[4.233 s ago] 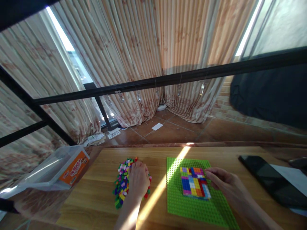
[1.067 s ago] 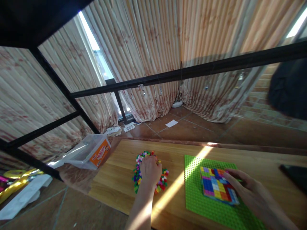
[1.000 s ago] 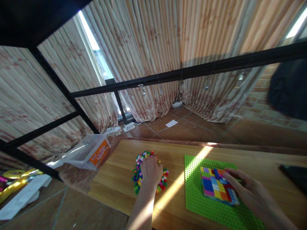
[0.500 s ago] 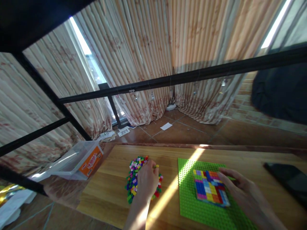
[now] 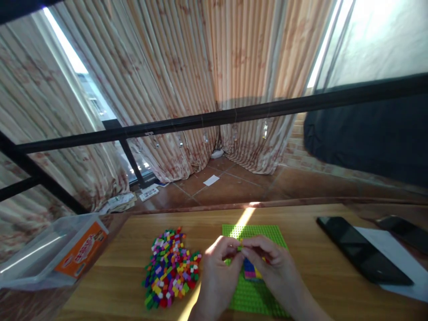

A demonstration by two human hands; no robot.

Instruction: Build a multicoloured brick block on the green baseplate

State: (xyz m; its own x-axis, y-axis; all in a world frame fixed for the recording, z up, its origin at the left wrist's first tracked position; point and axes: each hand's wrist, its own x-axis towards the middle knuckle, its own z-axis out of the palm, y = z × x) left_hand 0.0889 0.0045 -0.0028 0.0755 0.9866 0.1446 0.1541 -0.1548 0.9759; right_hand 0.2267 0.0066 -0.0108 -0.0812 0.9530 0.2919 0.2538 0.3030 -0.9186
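My left hand (image 5: 220, 267) and my right hand (image 5: 276, 265) meet fingertip to fingertip above the green studded baseplate (image 5: 257, 299). Both are closed in a pinch around a small yellow brick (image 5: 240, 242), mostly covered by the fingers. Below them, a flat block of joined coloured bricks (image 5: 249, 270) lies on the baseplate; my hands hide much of it. Left of my left hand, a heap of loose small coloured bricks (image 5: 172, 267) is spread on the wooden table.
A clear plastic box (image 5: 50, 245) with an orange label stands beyond the table's left end. On the right lie a black tablet-like device (image 5: 364, 249), a white sheet (image 5: 406, 267) and another dark device (image 5: 406, 229). A black metal rail (image 5: 200, 120) crosses beyond the table.
My left hand has come from the brick heap to the baseplate, with a small yellow brick now at the fingertips. My right hand has joined it. The view has turned to the right.
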